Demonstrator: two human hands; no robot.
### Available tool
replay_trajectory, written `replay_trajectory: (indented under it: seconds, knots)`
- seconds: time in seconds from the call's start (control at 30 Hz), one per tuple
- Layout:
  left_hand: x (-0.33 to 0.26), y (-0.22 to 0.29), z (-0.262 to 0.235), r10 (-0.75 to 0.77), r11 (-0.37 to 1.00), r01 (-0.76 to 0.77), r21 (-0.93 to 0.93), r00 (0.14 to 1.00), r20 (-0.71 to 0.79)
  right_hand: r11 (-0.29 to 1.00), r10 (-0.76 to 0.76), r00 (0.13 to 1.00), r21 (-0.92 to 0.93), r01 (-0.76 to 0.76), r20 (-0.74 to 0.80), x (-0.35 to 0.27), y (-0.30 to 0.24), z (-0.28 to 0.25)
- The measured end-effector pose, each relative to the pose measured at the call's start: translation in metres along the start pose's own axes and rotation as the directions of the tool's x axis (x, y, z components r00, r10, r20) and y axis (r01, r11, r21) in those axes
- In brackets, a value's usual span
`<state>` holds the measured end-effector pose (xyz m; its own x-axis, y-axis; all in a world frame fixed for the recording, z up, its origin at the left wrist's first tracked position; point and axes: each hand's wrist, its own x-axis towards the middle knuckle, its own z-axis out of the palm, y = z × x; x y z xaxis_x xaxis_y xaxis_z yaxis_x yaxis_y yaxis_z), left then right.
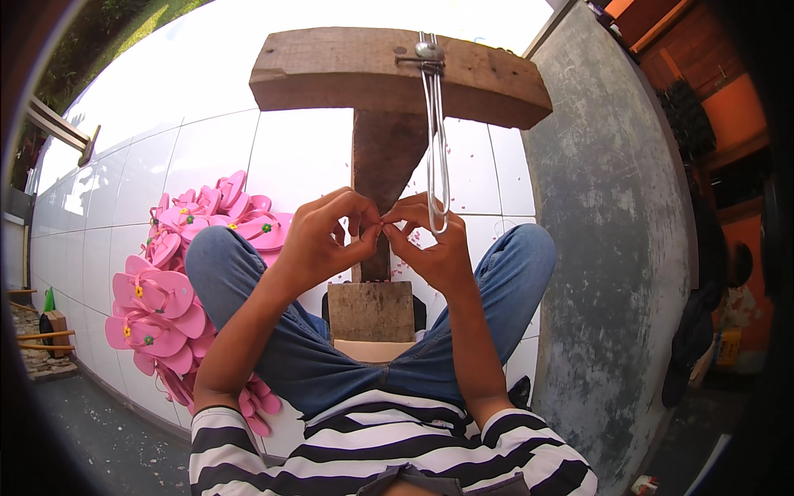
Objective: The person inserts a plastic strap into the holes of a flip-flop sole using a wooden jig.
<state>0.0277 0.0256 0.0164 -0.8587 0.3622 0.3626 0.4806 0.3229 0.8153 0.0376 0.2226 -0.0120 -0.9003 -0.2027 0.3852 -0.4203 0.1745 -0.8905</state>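
Note:
My left hand (331,231) and my right hand (438,255) meet between my knees, thumbs and fingers pinched together at the tips. Whatever sits in the pinch is too small to make out. Behind them stands a wooden post (380,153) with a thick wooden crossbeam (331,70) on top. Long, bent metal wire (429,107) runs from a round metal head and nail (428,52) on the beam toward me. Its looped end overlaps my right hand; whether it touches the hand I cannot tell.
A heap of pink flip-flops (153,293) with small flower ornaments lies left of my leg. A wooden block (371,312) stands between my thighs. Pink scraps dot the white tiles (475,165). A grey concrete ledge (608,248) runs along the right.

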Motion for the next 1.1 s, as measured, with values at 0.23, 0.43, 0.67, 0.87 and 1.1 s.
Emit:
replay_trajectory:
  seconds: [0.23, 0.43, 0.67, 0.87, 1.1]
  knots:
    - [-0.002, -0.004, 0.002, 0.025, 0.997, -0.027, 0.077, 0.999, 0.025, 0.989, -0.065, 0.998, -0.13, 0.068, 0.021, 0.001, 0.001, -0.003]
    - [-0.005, -0.003, 0.005, 0.085, 0.983, -0.085, 0.163, 0.996, 0.008, 0.976, -0.09, 0.995, -0.194, 0.097, 0.044, 0.002, -0.001, -0.002]
    - [-0.006, -0.002, 0.01, 0.14, 0.983, -0.134, 0.128, 0.99, -0.037, 0.999, 0.033, 0.999, 0.016, -0.034, 0.025, 0.0, -0.008, 0.003]
    - [0.0, 0.003, 0.008, 0.162, 0.983, -0.162, 0.08, 0.987, 0.005, 0.93, 0.235, 0.971, 0.283, -0.236, 0.037, -0.006, -0.006, 0.01]
    - [-0.004, 0.004, 0.009, 0.2, 0.976, -0.194, 0.099, 0.979, -0.046, 0.819, 0.368, 0.926, 0.441, -0.367, 0.088, -0.008, -0.009, 0.014]
